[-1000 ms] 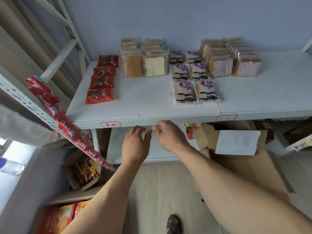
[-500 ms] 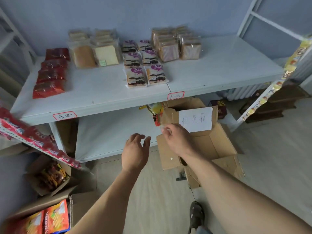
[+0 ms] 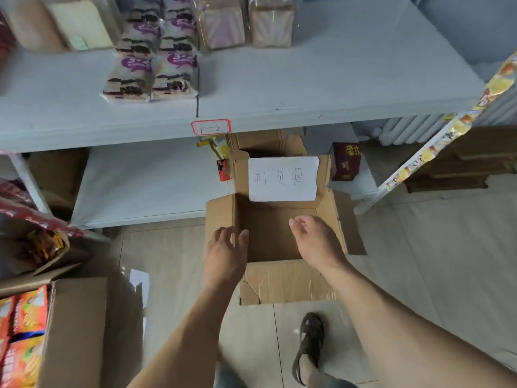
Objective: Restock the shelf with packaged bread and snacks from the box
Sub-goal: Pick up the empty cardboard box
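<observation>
Left hand (image 3: 223, 256) and right hand (image 3: 314, 242) hover, fingers relaxed, over creased cardboard box (image 3: 285, 281).

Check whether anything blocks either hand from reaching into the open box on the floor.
Nothing visible does. The box stands with its flaps folded out, and what shows of its inside looks bare. The left hand hovers at its left wall, the right hand over its right side, both holding nothing.

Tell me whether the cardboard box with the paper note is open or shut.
Open. The cardboard box has its flaps folded outward, the paper note sits on the far flap, and bare brown cardboard shows inside; no packages are visible in it.
</observation>
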